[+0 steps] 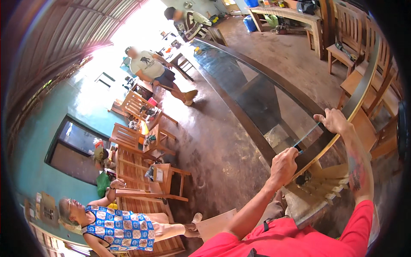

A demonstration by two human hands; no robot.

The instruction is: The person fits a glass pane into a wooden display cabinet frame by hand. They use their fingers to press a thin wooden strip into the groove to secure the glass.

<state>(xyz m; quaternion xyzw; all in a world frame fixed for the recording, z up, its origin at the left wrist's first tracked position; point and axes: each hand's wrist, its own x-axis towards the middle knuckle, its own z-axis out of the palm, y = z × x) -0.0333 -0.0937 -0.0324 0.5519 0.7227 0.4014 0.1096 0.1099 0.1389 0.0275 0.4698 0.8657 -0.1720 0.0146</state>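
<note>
My left hand (pixel 284 166) is closed around the lower end of a thin bluish blade-like strip (pixel 307 136). My right hand (pixel 333 121) pinches the strip's upper end. The strip lies across the rim of a large dark wooden frame (pixel 257 132) that holds a glass panel (pixel 252 92). Both hands are at the frame's near corner. Below that corner sits a slatted pale wooden piece (pixel 327 186). What kind of tool the strip is I cannot tell.
Several wooden chairs (pixel 141 145) are stacked on the left, and more chairs (pixel 349 38) stand at the right. A workbench (pixel 287 15) is at the back. One person in a white shirt (pixel 147 64), another behind (pixel 188 21), and a seated person in a blue patterned top (pixel 117 229) are nearby.
</note>
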